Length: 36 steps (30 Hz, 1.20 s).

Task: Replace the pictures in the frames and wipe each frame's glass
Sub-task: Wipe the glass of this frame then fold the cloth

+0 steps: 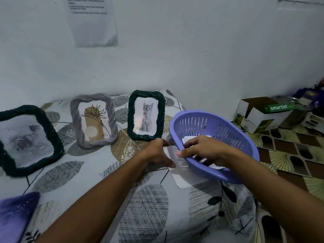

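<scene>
I see right hand gripping near rim of purple basket, thumb outside, fingers curled inside over white papers. Basket tilted, at right edge of bed. Left hand pinching white sheet lying on bed, partly under basket. Three frames propped along wall: dark frame far left, grey frame middle, cat frame just left of basket. Boxes on floor right.
</scene>
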Available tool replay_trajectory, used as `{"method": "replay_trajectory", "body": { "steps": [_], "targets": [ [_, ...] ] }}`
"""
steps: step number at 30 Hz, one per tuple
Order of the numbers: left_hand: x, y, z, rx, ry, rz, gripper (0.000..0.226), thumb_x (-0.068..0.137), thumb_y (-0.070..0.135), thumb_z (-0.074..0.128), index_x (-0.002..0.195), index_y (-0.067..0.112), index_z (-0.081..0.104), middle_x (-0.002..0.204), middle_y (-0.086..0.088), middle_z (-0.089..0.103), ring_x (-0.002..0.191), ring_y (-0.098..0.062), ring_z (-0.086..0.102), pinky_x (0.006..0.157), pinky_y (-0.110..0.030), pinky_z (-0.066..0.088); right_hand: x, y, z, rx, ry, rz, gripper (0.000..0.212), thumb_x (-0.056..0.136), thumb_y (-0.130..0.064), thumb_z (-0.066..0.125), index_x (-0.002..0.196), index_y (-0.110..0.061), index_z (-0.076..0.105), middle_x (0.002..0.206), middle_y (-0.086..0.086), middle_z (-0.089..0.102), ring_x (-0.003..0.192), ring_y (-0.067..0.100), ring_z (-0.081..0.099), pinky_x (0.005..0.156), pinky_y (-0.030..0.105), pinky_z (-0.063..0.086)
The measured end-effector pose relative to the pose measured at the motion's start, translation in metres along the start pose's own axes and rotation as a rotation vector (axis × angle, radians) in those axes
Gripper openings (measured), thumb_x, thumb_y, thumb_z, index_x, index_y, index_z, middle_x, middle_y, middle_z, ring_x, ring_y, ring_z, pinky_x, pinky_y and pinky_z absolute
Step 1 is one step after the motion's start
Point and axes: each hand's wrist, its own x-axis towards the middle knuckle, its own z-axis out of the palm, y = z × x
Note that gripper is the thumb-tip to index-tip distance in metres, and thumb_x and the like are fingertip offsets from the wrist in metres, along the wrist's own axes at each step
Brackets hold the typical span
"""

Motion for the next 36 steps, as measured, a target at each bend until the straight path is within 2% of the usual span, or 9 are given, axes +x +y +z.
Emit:
{"method": "replay_trajectory", "body": {
  "steps": [4, 7, 13, 16, 23, 28, 30, 32, 36],
  "targets": [
    [0.003, 0.003, -0.002, -0.033, -0.041, -0.063, 0.052, 0.051, 0.026, 0.093, 0.094, 0.016, 0.065, 0.085, 0.002, 0.068, 0.072, -0.009, 0.062, 0.053, -0.022, 0.047, 0.001, 0.0, -0.001, 0.013, -0.007, 0.001, 0.025, 0.075, -0.036, 0.077, 0.093, -0.021, 0.07, 0.092, 0.006, 0.069, 0.076, 0.02, 0.061, 0.062, 0.028, 0.051],
    [0.003, 0.008, -0.004, -0.074, -0.03, -0.087, 0.04, 0.055, 0.022, 0.092, 0.082, 0.014, 0.064, 0.077, 0.0, 0.067, 0.065, -0.011, 0.061, 0.053, -0.025, 0.048, 0.0, 0.001, -0.001, 0.018, -0.009, 0.004, 0.027, 0.073, -0.037, 0.078, 0.094, -0.021, 0.071, 0.095, 0.008, 0.069, 0.076, 0.02, 0.062, 0.063, 0.028, 0.052],
    [-0.013, 0.012, 0.0, -0.562, -0.063, -0.209, 0.023, 0.077, -0.002, 0.074, 0.073, 0.005, 0.053, 0.053, -0.011, 0.064, 0.046, -0.021, 0.063, 0.042, -0.028, 0.053, 0.001, 0.002, -0.002, 0.044, -0.009, 0.005, 0.027, 0.071, -0.036, 0.08, 0.093, -0.02, 0.073, 0.093, 0.007, 0.069, 0.072, 0.02, 0.061, 0.058, 0.026, 0.049],
    [-0.018, 0.01, 0.013, -0.775, -0.085, -0.233, 0.017, 0.078, -0.012, 0.067, 0.085, -0.001, 0.057, 0.07, -0.016, 0.066, 0.064, -0.03, 0.068, 0.063, -0.047, 0.06, 0.001, 0.003, -0.002, 0.044, -0.007, 0.011, 0.028, 0.071, -0.036, 0.08, 0.093, -0.021, 0.073, 0.095, 0.009, 0.069, 0.072, 0.021, 0.061, 0.058, 0.026, 0.048],
    [-0.028, 0.005, 0.02, -0.961, 0.011, -0.239, 0.038, 0.077, -0.021, 0.062, 0.111, -0.005, 0.053, 0.1, -0.02, 0.067, 0.075, -0.033, 0.071, 0.054, -0.04, 0.059, -0.002, 0.001, -0.004, 0.033, -0.003, 0.019, 0.027, 0.072, -0.037, 0.079, 0.093, -0.023, 0.069, 0.099, 0.009, 0.068, 0.076, 0.021, 0.06, 0.059, 0.026, 0.048],
    [-0.043, -0.011, 0.001, -0.878, 0.064, -0.226, 0.044, 0.077, -0.019, 0.064, 0.116, -0.002, 0.055, 0.102, -0.014, 0.066, 0.083, -0.031, 0.07, 0.06, -0.041, 0.06, -0.004, -0.003, -0.001, -0.002, -0.009, 0.04, 0.03, 0.076, -0.036, 0.077, 0.099, -0.023, 0.064, 0.101, 0.005, 0.065, 0.082, 0.021, 0.06, 0.062, 0.028, 0.05],
    [-0.056, -0.016, -0.014, -0.8, 0.08, -0.201, 0.041, 0.077, -0.016, 0.067, 0.113, 0.0, 0.054, 0.099, -0.01, 0.065, 0.078, -0.023, 0.068, 0.053, -0.029, 0.058, -0.005, -0.005, 0.002, -0.054, 0.008, 0.042, 0.03, 0.077, -0.038, 0.075, 0.099, -0.022, 0.065, 0.097, 0.004, 0.066, 0.078, 0.019, 0.06, 0.061, 0.027, 0.05],
    [-0.071, -0.025, -0.031, -0.701, 0.109, -0.159, 0.04, 0.076, -0.01, 0.071, 0.109, 0.005, 0.055, 0.101, -0.008, 0.066, 0.077, -0.017, 0.066, 0.052, -0.022, 0.055, -0.006, -0.008, 0.009, -0.159, 0.109, -0.027, 0.038, 0.076, -0.043, 0.075, 0.103, -0.018, 0.065, 0.095, 0.002, 0.067, 0.081, 0.018, 0.061, 0.067, 0.028, 0.051],
    [-0.098, -0.05, -0.056, -0.875, 0.122, -0.068, 0.051, 0.076, -0.011, 0.071, 0.121, 0.007, 0.054, 0.113, -0.017, 0.068, 0.098, -0.037, 0.067, 0.071, -0.045, 0.059, -0.012, -0.029, 0.031, -0.189, 0.533, -0.428, 0.038, 0.082, -0.034, 0.072, 0.109, -0.009, 0.066, 0.096, 0.004, 0.069, 0.082, 0.014, 0.062, 0.072, 0.028, 0.052]
  ]
}}
